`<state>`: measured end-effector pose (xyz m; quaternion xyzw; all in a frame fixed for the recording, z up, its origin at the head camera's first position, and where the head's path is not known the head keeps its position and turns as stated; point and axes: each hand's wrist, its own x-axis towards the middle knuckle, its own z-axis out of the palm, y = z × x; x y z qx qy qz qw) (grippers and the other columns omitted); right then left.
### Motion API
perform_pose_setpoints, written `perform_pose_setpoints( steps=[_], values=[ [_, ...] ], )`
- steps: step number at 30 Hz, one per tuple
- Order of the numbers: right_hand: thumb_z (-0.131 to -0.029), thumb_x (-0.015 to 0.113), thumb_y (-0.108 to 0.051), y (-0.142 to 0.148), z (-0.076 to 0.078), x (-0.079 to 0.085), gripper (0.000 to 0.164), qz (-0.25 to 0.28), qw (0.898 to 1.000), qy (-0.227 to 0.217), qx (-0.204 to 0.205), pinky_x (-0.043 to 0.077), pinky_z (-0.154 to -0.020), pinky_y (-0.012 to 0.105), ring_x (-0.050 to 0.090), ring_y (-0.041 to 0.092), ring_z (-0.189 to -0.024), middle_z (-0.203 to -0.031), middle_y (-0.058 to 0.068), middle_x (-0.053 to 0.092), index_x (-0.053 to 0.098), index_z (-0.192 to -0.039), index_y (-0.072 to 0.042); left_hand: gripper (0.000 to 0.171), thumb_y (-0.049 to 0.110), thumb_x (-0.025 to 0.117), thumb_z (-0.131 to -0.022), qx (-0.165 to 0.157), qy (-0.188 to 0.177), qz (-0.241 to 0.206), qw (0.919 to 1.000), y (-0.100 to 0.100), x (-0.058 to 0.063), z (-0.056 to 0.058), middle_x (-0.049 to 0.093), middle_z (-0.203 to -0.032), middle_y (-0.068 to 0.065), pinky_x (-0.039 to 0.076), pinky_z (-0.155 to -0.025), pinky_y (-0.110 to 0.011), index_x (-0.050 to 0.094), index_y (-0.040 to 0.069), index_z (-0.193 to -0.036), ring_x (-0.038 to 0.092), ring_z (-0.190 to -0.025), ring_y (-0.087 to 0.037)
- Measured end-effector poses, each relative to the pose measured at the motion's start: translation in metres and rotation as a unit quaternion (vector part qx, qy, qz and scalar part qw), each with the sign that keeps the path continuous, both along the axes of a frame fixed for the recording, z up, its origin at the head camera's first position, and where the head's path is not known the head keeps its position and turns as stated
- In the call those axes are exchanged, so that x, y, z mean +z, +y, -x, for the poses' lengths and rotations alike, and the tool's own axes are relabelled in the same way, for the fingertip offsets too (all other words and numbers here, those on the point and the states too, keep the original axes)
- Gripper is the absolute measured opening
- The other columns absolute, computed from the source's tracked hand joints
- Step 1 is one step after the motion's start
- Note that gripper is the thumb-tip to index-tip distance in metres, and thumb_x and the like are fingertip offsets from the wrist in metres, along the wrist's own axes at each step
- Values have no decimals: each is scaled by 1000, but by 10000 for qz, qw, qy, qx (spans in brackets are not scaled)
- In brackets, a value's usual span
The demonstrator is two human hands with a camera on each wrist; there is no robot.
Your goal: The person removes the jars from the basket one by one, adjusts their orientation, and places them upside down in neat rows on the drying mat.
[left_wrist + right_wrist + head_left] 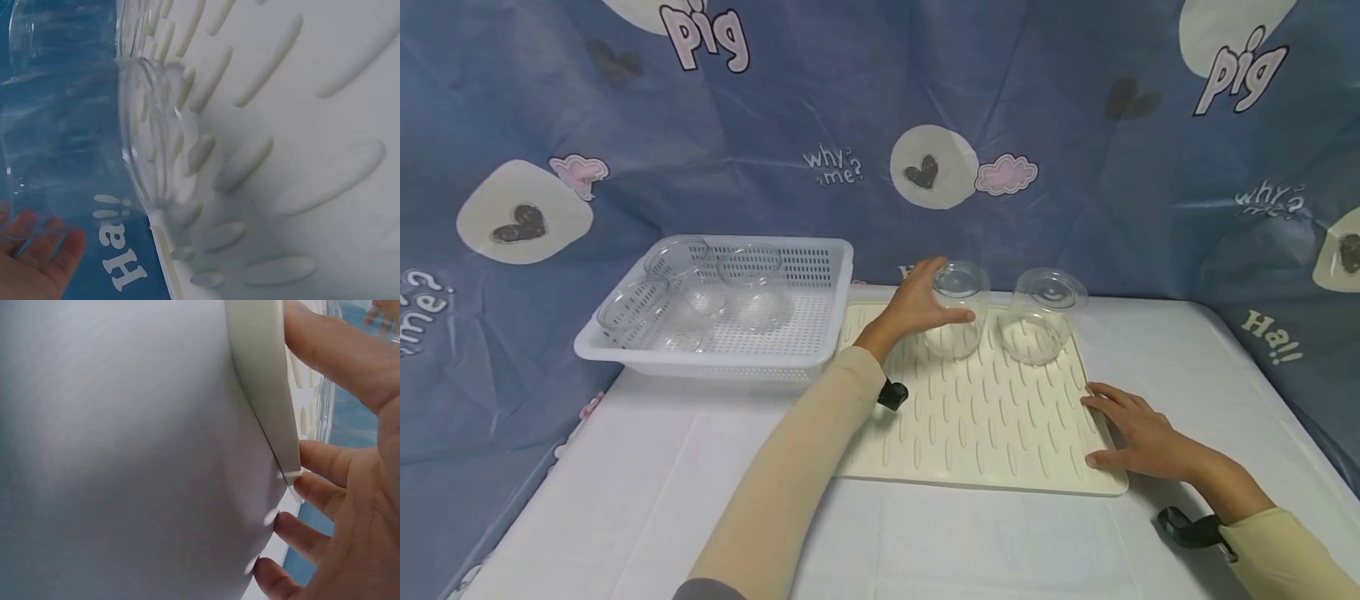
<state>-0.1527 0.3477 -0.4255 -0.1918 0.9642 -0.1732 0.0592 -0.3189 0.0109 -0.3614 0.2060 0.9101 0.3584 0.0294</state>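
Observation:
On the far part of the cream ribbed mat, a clear plastic cup stands upside down, rim on the mat. My left hand holds it from the left, thumb across its near side. In the left wrist view its fingertips meet the wall of the cup; the thumb is out of that view. Right of it stands a second upturned clear cup. My right hand rests at the mat's right edge, fingers spread and touching it, holding nothing.
A white perforated basket stands left of the mat with several clear cups inside. White cloth covers the table. Behind hangs a blue printed curtain.

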Motion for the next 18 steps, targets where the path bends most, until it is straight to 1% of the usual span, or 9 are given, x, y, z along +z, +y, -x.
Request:
perform_pose_setpoints(
  steps=[5,11,18],
  values=[
    [-76,83,-39,0,-1,-1,80,47,10000,18,9,38,-83,76,38,56,-126,-149,26,34,47,-137,-2,105,48,82,-76,-65,-26,52,10000,3,0,-1,26,-163,-8,33,-120,-51,24,17,-158,32,-149,-31],
    [-75,84,-38,1,-2,-1,80,55,10000,56,59,39,-82,75,39,56,-125,-149,26,34,47,-138,-2,107,52,81,-75,-2,-15,126,9999,6,-1,0,24,-163,-6,33,-121,-48,23,18,-158,31,-150,-29],
    [-77,82,-39,2,-1,0,80,81,10000,25,28,38,-82,74,38,56,-126,-149,25,33,46,-138,-2,107,52,81,-76,-71,126,149,9998,8,-4,-1,25,-163,-8,34,-120,-47,22,16,-158,31,-150,-28]
  ],
)
